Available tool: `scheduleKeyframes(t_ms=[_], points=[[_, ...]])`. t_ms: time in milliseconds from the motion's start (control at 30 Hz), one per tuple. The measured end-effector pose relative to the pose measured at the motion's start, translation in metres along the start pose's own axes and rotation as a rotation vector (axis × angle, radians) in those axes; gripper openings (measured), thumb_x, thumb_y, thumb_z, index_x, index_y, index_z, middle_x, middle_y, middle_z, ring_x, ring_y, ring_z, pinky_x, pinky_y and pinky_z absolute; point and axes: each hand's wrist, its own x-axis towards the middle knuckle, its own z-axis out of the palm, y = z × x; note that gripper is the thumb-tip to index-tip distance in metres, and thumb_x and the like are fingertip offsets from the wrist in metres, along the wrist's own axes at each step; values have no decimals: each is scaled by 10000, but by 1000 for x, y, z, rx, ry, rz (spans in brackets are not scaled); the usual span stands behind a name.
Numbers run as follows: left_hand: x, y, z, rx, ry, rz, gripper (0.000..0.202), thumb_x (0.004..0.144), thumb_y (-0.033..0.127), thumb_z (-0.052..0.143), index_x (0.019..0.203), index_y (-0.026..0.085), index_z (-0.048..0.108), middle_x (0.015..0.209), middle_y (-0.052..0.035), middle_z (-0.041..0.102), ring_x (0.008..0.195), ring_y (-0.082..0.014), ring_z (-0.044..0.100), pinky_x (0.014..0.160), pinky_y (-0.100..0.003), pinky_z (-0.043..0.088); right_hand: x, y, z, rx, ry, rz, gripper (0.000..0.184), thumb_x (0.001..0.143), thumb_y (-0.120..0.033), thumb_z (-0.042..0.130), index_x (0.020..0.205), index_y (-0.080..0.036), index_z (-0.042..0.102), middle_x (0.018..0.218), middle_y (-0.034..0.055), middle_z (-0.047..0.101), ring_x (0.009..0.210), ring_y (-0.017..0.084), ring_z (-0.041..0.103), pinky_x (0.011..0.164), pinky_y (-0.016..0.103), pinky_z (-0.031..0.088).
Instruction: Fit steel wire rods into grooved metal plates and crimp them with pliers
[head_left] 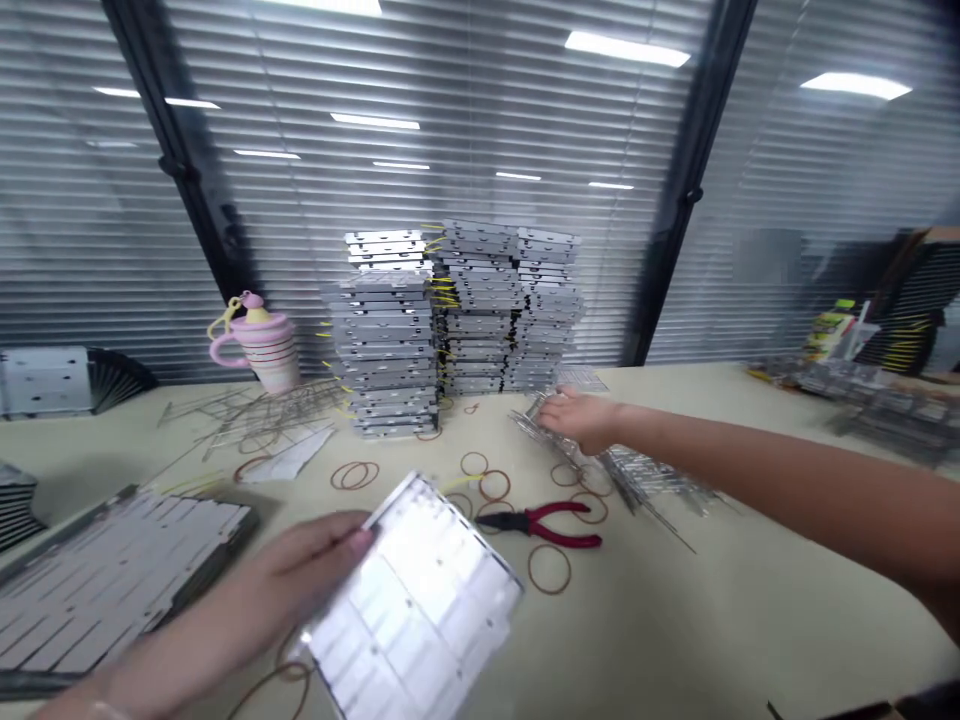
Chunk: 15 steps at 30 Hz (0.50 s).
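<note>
Since the left hand (300,575) only pinches the metal plate (420,610) by a corner, it may drop; right hand (581,418) on rods (646,478), grip unclear.

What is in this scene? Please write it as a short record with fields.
Left hand: the left hand holds a shiny metal plate by its edge, above the table.
Right hand: the right hand reaches out onto a pile of thin metal parts; blur hides its fingers.
Between the hands: red-handled pliers and loose rubber bands.
Behind: stacks of plates and a pink cup.
</note>
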Motion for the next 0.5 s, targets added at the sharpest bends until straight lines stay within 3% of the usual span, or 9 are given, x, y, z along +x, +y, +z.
scheduleKeyframes(t_ms=[67, 167, 233, 400, 500], points=[[7, -10, 28, -5, -80, -62, 251, 704, 393, 737, 850, 189, 734, 823, -13, 713, 827, -204, 605, 721, -224, 454, 0, 6, -2, 4, -9, 58, 727, 548, -124, 654, 1256, -108, 493, 1220, 193, 545, 1117, 325, 487, 994, 491, 313], [24, -29, 49, -196, -202, -145, 316, 706, 420, 732, 873, 153, 711, 833, -45, 710, 824, -214, 623, 734, -262, 459, -2, 10, -5, 32, -11, 141, 622, 624, -110, 586, 1242, -105, 508, 1194, 198, 559, 1108, 319, 500, 986, 492, 318], [35, -39, 54, -359, -270, -196, 287, 718, 359, 736, 902, 144, 693, 873, -60, 709, 863, -215, 632, 781, -280, 460, -6, 9, -5, 64, -19, 174, 602, 642, -99, 567, 1241, -122, 513, 1209, 189, 554, 1137, 319, 486, 995, 495, 309], [55, -50, 58, -548, -398, -293, 259, 804, 267, 642, 1019, 123, 649, 982, -110, 698, 910, -219, 642, 836, -324, 468, -16, -4, 5, 166, -97, 185, 862, 557, -60, 653, 1368, -205, 399, 1400, 159, 410, 1260, 331, 395, 993, 474, 335], [60, -54, 60, -570, -408, -250, 239, 821, 245, 625, 1027, 123, 629, 1006, -120, 693, 906, -219, 648, 836, -332, 473, -13, -8, 9, 194, -99, 214, 752, 613, -95, 693, 1321, -171, 449, 1393, 169, 403, 1270, 322, 381, 1014, 478, 325]])
